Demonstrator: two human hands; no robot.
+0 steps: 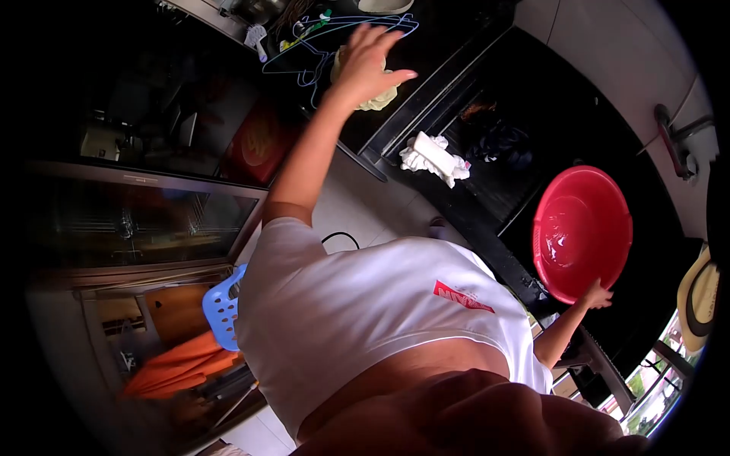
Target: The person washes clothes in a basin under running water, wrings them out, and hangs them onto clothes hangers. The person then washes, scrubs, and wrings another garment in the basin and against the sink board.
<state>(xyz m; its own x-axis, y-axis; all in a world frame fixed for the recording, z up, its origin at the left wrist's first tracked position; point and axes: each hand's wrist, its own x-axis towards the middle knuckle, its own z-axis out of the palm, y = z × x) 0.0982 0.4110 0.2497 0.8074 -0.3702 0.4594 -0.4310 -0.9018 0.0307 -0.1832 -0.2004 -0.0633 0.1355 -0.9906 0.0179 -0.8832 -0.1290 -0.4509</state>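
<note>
My left hand point(366, 64) is stretched out at the upper middle, fingers spread, slightly blurred. It is over or against a pale yellow cloth point(380, 99), and nothing is visibly gripped. Blue wire hangers point(308, 57) lie beside that cloth. At the lower right my right hand point(597, 295) is by the near rim of a red basin point(582, 228), its fingers apart; whether it touches the rim is unclear. Shiny reflections show inside the basin, which stands on a dark surface. Between the hands lies a bunched white cloth point(435, 158) on a dark ledge.
A white brush point(257, 42) and a green-and-yellow tube point(308, 32) lie near the hangers. Dark clothing point(502, 144) is behind the white cloth. A tap point(677, 140) and a straw hat point(698, 300) are at right. Left are a blue plastic chair point(222, 310) and orange cloth point(179, 366).
</note>
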